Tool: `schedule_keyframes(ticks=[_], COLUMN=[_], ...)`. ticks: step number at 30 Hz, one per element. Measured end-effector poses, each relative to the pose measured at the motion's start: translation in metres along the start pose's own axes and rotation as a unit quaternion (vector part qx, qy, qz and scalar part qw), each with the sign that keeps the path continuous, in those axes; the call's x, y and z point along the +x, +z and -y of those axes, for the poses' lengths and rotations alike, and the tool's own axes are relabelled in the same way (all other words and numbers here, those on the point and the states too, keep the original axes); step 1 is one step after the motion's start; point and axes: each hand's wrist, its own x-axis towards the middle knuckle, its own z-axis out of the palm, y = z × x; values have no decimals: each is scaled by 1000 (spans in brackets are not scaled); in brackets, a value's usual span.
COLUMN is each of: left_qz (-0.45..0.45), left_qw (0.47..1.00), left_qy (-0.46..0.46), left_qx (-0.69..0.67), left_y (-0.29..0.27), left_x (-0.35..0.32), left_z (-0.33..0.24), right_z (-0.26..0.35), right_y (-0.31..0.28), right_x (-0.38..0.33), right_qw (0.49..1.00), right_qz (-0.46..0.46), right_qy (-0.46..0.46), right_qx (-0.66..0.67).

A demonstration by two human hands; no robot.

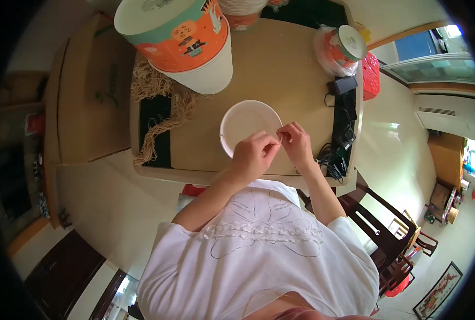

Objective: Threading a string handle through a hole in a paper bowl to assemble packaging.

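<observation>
A white round paper bucket stands on the table in front of me, its open top facing up. My left hand is over its near rim, thumb and fingers pinched together. My right hand is at the bucket's right rim, also pinching, its fingertips close to those of the left. Whatever lies between the fingertips is too small to make out. To the left, bundles of beige twine lie on the table, with strands hanging toward its front edge.
A tall stack of orange and green paper buckets stands at the back left. Wrapped buckets sit at the back right, beside a red basket. A black adapter and cables line the right edge. A large cardboard box stands left.
</observation>
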Motion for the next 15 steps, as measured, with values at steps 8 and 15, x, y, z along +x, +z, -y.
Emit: schedule_keyframes(ticks=[8, 15], left_qz=[10, 30], left_qw=[999, 998], left_qy=[-37, -61], left_qx=[-6, 4], left_y=[-32, -31], left_x=[21, 28], left_z=[5, 5], right_z=[4, 2], right_y=[-14, -33], right_x=[-2, -6], right_qw=[999, 1000], right_qz=[13, -5], right_qy=[-4, -1], right_qx=[29, 14])
